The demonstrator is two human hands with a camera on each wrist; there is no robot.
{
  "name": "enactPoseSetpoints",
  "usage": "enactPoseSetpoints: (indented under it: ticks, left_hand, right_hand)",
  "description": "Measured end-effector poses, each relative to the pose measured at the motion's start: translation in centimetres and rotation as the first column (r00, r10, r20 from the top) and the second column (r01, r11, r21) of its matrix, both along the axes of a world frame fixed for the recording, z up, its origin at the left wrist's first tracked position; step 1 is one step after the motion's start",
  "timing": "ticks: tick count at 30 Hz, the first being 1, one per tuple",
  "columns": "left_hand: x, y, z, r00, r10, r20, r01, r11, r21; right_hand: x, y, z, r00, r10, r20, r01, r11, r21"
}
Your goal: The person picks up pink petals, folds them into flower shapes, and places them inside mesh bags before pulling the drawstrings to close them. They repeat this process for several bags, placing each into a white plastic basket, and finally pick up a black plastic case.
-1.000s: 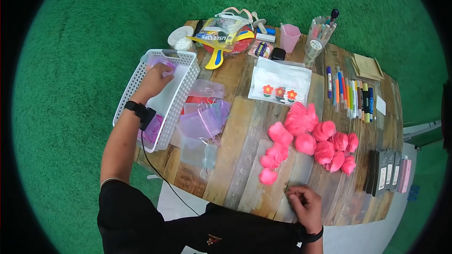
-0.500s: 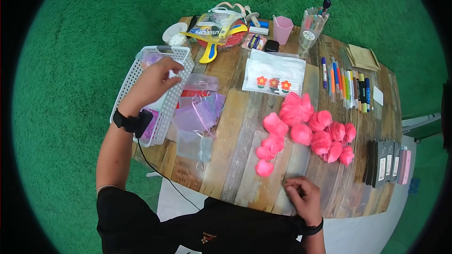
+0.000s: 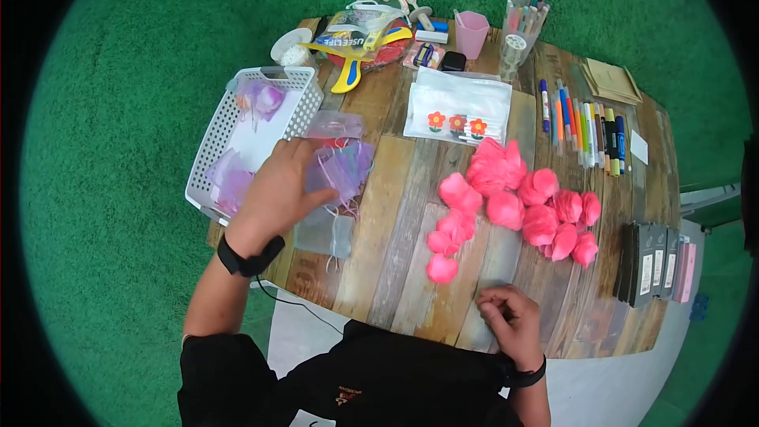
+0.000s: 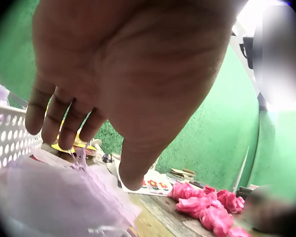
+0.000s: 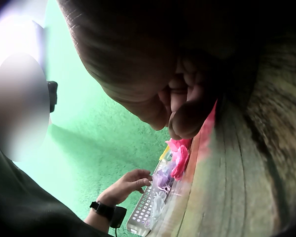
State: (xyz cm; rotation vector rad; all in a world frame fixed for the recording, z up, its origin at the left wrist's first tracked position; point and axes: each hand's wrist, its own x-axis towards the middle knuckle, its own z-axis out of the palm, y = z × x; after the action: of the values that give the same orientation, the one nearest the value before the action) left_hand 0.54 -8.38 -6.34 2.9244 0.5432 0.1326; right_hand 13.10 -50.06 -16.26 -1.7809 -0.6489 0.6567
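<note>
My left hand (image 3: 278, 190) hovers over the right wall of the white perforated basket (image 3: 304, 115), fingers extended and thumb spread, holding nothing. Just below its palm in the left wrist view lies a pale purple mesh drawstring pouch (image 4: 64, 197). More sheer pouches (image 3: 348, 174) in purple, red and grey lie beside the basket, partly covered by the hand. Inside the basket are purple pouches (image 3: 265, 101) at the far end and others (image 3: 229, 182) at the near end. My right hand (image 3: 514, 324) rests at the table's front edge, fingers loosely curled around nothing.
Pink petal clusters (image 3: 506, 209) lie mid-table, with a flower-print zip bag (image 3: 458, 107) behind them. Markers (image 3: 589, 134) and black boxes (image 3: 648, 261) are on the right. A pink cup (image 3: 471, 35), a pen holder (image 3: 523, 20) and a yellow-handled item (image 3: 348, 75) stand along the back.
My left hand has drawn out of the basket's far end, leaving a purple pouch there, and moved nearer and right over the loose pouches. The right hand stays put.
</note>
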Motion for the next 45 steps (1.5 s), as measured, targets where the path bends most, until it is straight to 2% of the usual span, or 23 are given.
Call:
enactPoseSetpoints:
  ticks: [3, 7, 10, 13, 14, 17, 18, 27, 30, 33, 37, 39, 42, 45]
  left_hand:
    - [-0.1, -2.7, -1.3, 0.997, 0.036, 0.063, -0.041, 0.996, 0.082]
    - [0.1, -3.7, -3.6, 0.992, 0.125, 0.016, -0.126, 0.982, 0.138]
    - [0.1, -3.4, -5.1, 0.995, 0.049, 0.084, -0.065, 0.977, 0.201]
    - [0.1, -2.8, -5.7, 0.991, 0.066, 0.120, -0.079, 0.991, 0.106]
    - [0.0, -2.6, -5.7, 0.983, 0.035, 0.179, -0.051, 0.995, 0.085]
    - [-0.2, -2.3, -4.5, 0.974, 0.061, 0.219, -0.040, 0.994, -0.098]
    - [-0.4, -2.2, -4.2, 0.966, 0.011, 0.257, 0.008, 0.997, -0.073]
    - [-1.2, -1.7, -3.7, 0.971, 0.071, 0.230, -0.018, 0.974, -0.225]
    - [-1.2, -0.9, -3.9, 0.929, -0.016, 0.369, 0.079, 0.984, -0.158]
    - [-1.4, -1.1, -2.5, 0.923, 0.065, 0.380, 0.018, 0.977, -0.211]
    - [-1.8, -0.5, -1.4, 0.873, 0.029, 0.487, 0.068, 0.981, -0.180]
    - [-2.5, 0.8, -1.4, 0.851, 0.045, 0.524, 0.083, 0.972, -0.218]
    - [-2.8, 1.3, -1.3, 0.789, 0.177, 0.589, 0.136, 0.883, -0.448]
    - [-2.3, -2.5, 0.5, 0.784, 0.165, 0.599, 0.193, 0.851, -0.488]
  right_hand:
    - [0.1, 0.1, 0.1, 1.000, 0.012, 0.012, -0.012, 1.000, 0.014]
    - [0.2, 0.5, 0.6, 0.999, 0.021, 0.032, -0.021, 0.999, 0.024]
    - [0.1, 0.3, 1.1, 0.999, 0.021, 0.040, -0.022, 1.000, 0.007]
    - [0.0, 0.4, 1.0, 0.999, 0.013, 0.045, -0.014, 1.000, 0.007]
    - [-0.1, 0.4, 1.0, 0.999, 0.007, 0.045, -0.007, 1.000, 0.015]
    - [-0.3, 0.3, 1.1, 0.999, -0.004, 0.052, 0.003, 1.000, 0.020]
    - [-0.4, 0.4, 1.1, 0.999, -0.001, 0.055, 0.000, 1.000, 0.021]
    - [-0.7, 0.4, -0.1, 0.997, -0.013, 0.079, 0.009, 0.999, 0.041]
    - [-0.6, 0.4, 0.3, 0.996, -0.002, 0.091, 0.001, 1.000, 0.014]
    - [-0.8, 0.4, 0.3, 0.994, -0.010, 0.107, 0.009, 1.000, 0.014]
    - [-0.8, 0.5, -0.2, 0.997, -0.034, 0.076, 0.030, 0.998, 0.048]
    - [-0.9, 0.4, 0.1, 0.996, -0.030, 0.078, 0.027, 0.999, 0.031]
    - [-0.9, 0.4, -0.1, 0.995, -0.025, 0.094, 0.022, 0.999, 0.028]
    - [-0.9, 0.5, 0.2, 0.996, -0.033, 0.079, 0.029, 0.998, 0.052]
